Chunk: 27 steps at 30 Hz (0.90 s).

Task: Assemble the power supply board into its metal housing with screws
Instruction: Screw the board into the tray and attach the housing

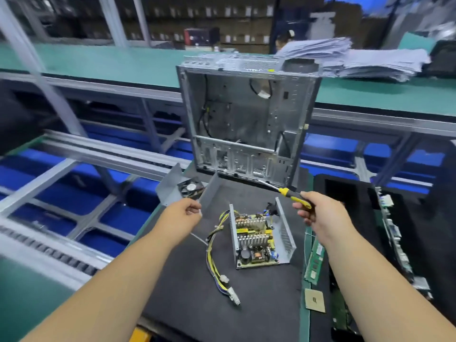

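Board sits low between the two hands.

The power supply board [255,239] lies in its metal housing [286,233] on the black mat [197,304], long side pointing away. The right hand [318,213], nearer, grips a screwdriver [293,197]. The left hand [182,213] pinches something tiny, maybe a screw. Open room above.

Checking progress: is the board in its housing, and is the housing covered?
In, uncovered: board sits between housing walls; cover lies apart.
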Each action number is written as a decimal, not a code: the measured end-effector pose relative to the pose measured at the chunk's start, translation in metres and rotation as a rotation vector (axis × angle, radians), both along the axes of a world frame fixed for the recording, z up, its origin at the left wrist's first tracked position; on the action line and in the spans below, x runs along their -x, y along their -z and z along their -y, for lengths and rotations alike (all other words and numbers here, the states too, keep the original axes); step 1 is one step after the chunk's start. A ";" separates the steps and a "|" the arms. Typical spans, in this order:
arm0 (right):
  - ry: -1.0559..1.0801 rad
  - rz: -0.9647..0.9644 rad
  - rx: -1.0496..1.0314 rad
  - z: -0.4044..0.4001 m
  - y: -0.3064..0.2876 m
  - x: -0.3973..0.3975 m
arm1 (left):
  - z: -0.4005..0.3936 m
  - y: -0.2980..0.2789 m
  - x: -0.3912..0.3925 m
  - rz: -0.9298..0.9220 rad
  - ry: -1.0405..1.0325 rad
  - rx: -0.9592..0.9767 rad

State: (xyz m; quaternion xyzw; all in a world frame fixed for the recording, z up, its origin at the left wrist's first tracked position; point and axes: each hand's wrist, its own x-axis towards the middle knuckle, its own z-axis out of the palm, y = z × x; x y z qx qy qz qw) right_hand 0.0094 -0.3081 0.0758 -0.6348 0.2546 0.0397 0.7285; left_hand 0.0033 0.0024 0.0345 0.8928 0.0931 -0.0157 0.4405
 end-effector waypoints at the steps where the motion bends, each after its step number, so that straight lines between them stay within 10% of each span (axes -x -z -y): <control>1: -0.021 -0.006 -0.087 -0.004 0.003 0.000 | -0.008 0.002 0.008 -0.003 -0.039 0.010; 27: -0.212 0.072 -0.054 -0.144 0.024 0.001 | -0.132 0.066 0.004 -0.205 -0.076 -0.221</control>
